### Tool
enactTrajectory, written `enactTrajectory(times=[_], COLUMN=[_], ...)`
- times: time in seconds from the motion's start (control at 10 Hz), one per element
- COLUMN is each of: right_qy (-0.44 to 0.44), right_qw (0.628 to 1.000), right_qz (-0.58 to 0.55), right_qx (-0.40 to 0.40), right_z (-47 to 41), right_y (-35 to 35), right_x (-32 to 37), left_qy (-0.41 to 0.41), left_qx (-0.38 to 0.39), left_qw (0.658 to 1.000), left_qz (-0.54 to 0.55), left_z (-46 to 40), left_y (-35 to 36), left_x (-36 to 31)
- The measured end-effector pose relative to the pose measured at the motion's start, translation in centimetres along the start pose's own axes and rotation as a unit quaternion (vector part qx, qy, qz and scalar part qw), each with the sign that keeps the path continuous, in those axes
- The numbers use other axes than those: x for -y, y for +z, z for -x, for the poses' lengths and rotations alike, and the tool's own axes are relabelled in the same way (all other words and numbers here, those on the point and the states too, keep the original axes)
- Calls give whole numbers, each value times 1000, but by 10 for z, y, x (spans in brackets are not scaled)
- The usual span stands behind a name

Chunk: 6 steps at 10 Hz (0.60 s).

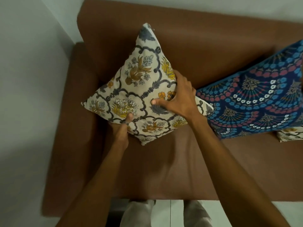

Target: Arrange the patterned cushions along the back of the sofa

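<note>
Mid-task: cream floral cushion (pixel 139 89) gripped by left hand (pixel 121 130) and right hand (pixel 178 97), tilted at sofa back (pixel 196 38); blue cushion (pixel 255 99) beside, leaning

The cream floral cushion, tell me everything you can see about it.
The cream cushion is square, of woven-looking fabric printed with grey scrolls and yellow, ochre and pale blue flowers. It is tilted like a diamond, one corner up against the backrest near the sofa's left end. The left hand pinches its lower edge; the right hand presses its right side. Its right corner touches the blue cushion.
</note>
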State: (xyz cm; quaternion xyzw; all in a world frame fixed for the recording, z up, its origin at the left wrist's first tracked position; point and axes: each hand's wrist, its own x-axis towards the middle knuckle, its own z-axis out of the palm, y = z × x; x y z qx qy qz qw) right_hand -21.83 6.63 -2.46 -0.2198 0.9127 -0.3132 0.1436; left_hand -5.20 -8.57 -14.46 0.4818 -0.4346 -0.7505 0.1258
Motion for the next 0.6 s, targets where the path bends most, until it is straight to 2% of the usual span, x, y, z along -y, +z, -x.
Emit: enactTrajectory(times=[0.1, 0.2, 0.3, 0.4, 0.5, 0.6], right_qy=[-24, -22, -42, -131, -112, -108], right_qw=[998, 998, 992, 967, 968, 964], right_qz=[-18, -13, 61, 192, 223, 197], right_qx=[-56, -61, -107, -100, -41, -144], right_z=[16, 4, 0, 27, 35, 20], right_y=[-37, -39, -27, -2, 1, -78], right_x=[16, 14, 8, 5, -4, 37], left_qy=[56, 49, 64, 242, 353, 486], left_qx=[16, 12, -73, -130, -18, 7], left_qw=[998, 999, 995, 934, 822, 757], left_qz=[5, 7, -17, -227, -447, -437], left_z=[29, 14, 20, 48, 51, 89], left_y=[10, 9, 22, 30, 39, 93], left_x=[-26, -38, -38, -30, -44, -147])
